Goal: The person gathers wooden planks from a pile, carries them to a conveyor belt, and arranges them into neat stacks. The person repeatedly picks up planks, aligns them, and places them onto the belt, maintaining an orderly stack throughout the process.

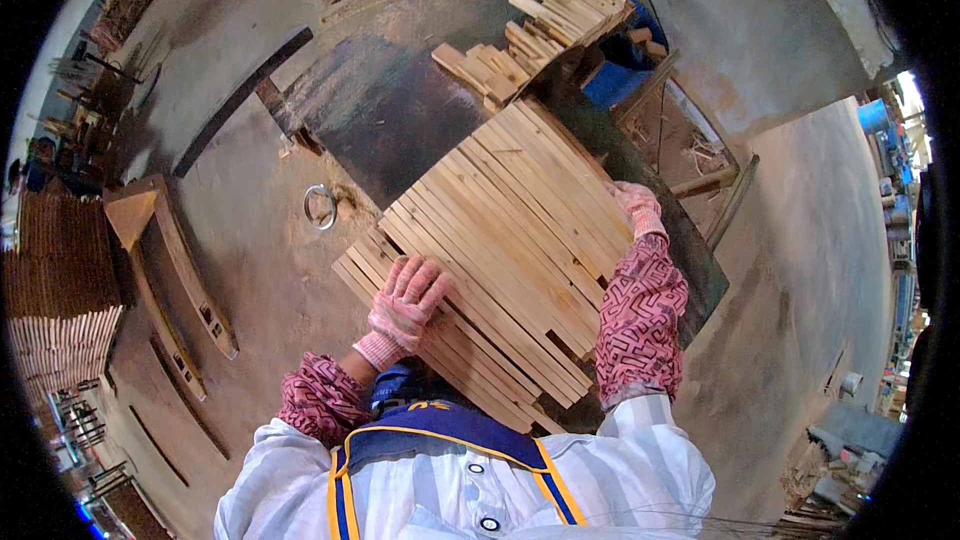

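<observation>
Long pale wooden strips [500, 210] lie side by side in a broad sheet on a dark worktable [390, 130]. My left hand [408, 305], in a pinkish-white glove, rests on the near left strips with its fingers laid out over them. Along the far right edge of the sheet is my right hand [637, 208], gloved alike, its fingers bent against the outermost strip; the fingertips are partly hidden. A few strips near me [480, 360] sit slightly apart, with dark gaps between them.
Shorter wood pieces [560, 15] are heaped at the table's far side, beside a blue bin [612, 85]. A metal ring [320, 207] lies left of the table. Farther left stand a pallet jack's forks [170, 270] and stacked strips [60, 350]. A wooden frame [735, 180] is at right.
</observation>
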`<state>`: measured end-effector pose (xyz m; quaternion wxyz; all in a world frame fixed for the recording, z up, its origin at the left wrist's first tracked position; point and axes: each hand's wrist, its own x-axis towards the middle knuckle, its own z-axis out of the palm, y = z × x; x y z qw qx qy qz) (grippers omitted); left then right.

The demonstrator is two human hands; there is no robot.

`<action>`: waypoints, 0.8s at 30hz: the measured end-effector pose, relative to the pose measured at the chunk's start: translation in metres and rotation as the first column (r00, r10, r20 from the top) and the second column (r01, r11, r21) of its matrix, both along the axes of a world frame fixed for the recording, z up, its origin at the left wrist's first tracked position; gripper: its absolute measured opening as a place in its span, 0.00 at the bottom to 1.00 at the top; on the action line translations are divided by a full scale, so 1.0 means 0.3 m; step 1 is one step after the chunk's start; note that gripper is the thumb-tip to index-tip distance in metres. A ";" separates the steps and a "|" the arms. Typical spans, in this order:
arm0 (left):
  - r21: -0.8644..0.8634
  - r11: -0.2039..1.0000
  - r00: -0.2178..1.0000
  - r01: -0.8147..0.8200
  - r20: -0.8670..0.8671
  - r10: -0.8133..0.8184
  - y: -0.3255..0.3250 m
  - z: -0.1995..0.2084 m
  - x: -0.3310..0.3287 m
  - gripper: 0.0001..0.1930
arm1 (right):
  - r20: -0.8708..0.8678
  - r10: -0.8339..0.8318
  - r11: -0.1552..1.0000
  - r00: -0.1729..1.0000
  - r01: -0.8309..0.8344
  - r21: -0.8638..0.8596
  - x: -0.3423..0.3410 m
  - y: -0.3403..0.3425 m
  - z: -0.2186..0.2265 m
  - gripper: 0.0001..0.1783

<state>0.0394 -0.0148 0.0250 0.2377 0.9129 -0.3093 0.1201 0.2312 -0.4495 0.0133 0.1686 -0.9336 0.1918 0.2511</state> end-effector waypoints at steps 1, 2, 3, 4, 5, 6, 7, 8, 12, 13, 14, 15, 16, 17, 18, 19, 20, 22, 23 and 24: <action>-0.004 1.000 1.000 0.001 -0.017 -0.001 0.002 0.004 -0.008 0.35 | -0.012 -0.003 1.000 1.000 0.003 -0.013 0.006 -0.016 -0.020 0.35; 0.028 1.000 0.999 -0.010 -0.048 0.011 -0.003 0.014 -0.014 0.36 | -0.022 -0.012 0.999 1.000 0.012 -0.030 0.006 -0.046 -0.042 0.35; 0.050 0.999 0.999 -0.009 -0.050 0.011 -0.009 0.016 -0.015 0.36 | -0.032 -0.023 0.999 0.999 0.021 -0.048 -0.010 -0.076 -0.066 0.35; 0.094 0.994 0.995 -0.063 -0.066 0.069 0.002 0.008 -0.033 0.36 | -0.073 0.017 0.999 0.997 -0.019 -0.031 0.009 0.039 -0.002 0.36; 0.112 0.991 0.995 -0.069 -0.067 0.077 0.001 0.003 -0.037 0.36 | -0.073 0.025 0.998 0.997 -0.029 -0.054 -0.003 0.041 0.005 0.36; 0.133 0.990 0.994 -0.057 -0.084 0.069 -0.004 -0.013 -0.042 0.36 | -0.071 0.027 0.997 0.997 -0.032 -0.068 -0.013 0.027 0.007 0.36; 0.130 0.990 0.993 -0.051 -0.099 0.064 -0.006 -0.013 -0.043 0.36 | -0.071 0.036 0.995 0.997 -0.042 -0.089 -0.015 0.026 0.010 0.36; 0.128 0.991 0.992 -0.045 -0.115 0.060 -0.006 -0.010 -0.041 0.36 | -0.080 0.042 0.996 0.996 -0.048 -0.079 -0.019 0.024 0.012 0.36; 0.106 0.993 0.987 -0.046 -0.150 0.061 -0.001 0.004 -0.039 0.36 | -0.147 0.039 0.998 0.988 -0.047 -0.048 -0.020 0.055 0.048 0.35; 0.081 0.996 0.988 -0.042 -0.147 0.054 -0.003 0.011 -0.034 0.36 | -0.147 0.053 0.995 0.988 -0.064 -0.073 -0.018 0.046 0.044 0.35; 0.055 0.998 0.988 -0.037 -0.145 0.045 -0.004 0.020 -0.030 0.36 | -0.150 0.065 0.992 0.987 -0.081 -0.098 -0.016 0.038 0.037 0.35; 0.029 0.999 0.989 -0.031 -0.143 0.035 -0.006 0.029 -0.023 0.35 | -0.153 0.077 0.988 0.985 -0.096 -0.123 -0.015 0.028 0.031 0.35; 0.027 0.999 0.989 -0.038 -0.144 0.041 -0.010 0.041 -0.003 0.34 | -0.151 0.090 0.979 0.984 -0.115 -0.166 -0.017 0.010 0.019 0.35; 0.034 0.998 0.988 -0.050 -0.147 0.055 -0.011 0.056 0.027 0.33 | -0.155 0.089 0.982 0.984 -0.113 -0.151 -0.013 0.023 0.027 0.35; 0.042 0.997 0.986 -0.060 -0.151 0.066 -0.011 0.061 0.063 0.32 | -0.161 0.086 0.985 0.983 -0.109 -0.137 -0.009 0.033 0.037 0.34; 0.040 0.993 0.987 -0.110 -0.110 0.114 -0.013 0.050 0.116 0.30 | -0.156 0.081 0.987 0.984 -0.101 -0.128 -0.006 0.039 0.050 0.34; 0.038 0.987 0.985 -0.156 -0.069 0.159 -0.020 0.046 0.181 0.29 | -0.137 0.052 0.996 0.989 -0.062 -0.070 -0.015 0.032 0.046 0.32; 0.057 0.959 0.956 -0.278 -0.085 0.282 -0.048 0.041 0.315 0.26 | -0.203 -0.043 0.989 0.978 0.013 -0.146 0.005 0.108 0.082 0.31; 0.034 0.956 0.953 -0.291 -0.074 0.293 -0.056 0.032 0.383 0.25 | -0.237 -0.096 0.981 0.967 0.052 -0.186 0.006 0.125 0.092 0.31; 0.005 0.957 0.955 -0.291 -0.062 0.291 -0.069 0.017 0.452 0.23 | -0.155 0.015 0.987 0.988 -0.039 -0.158 -0.024 0.079 0.053 0.33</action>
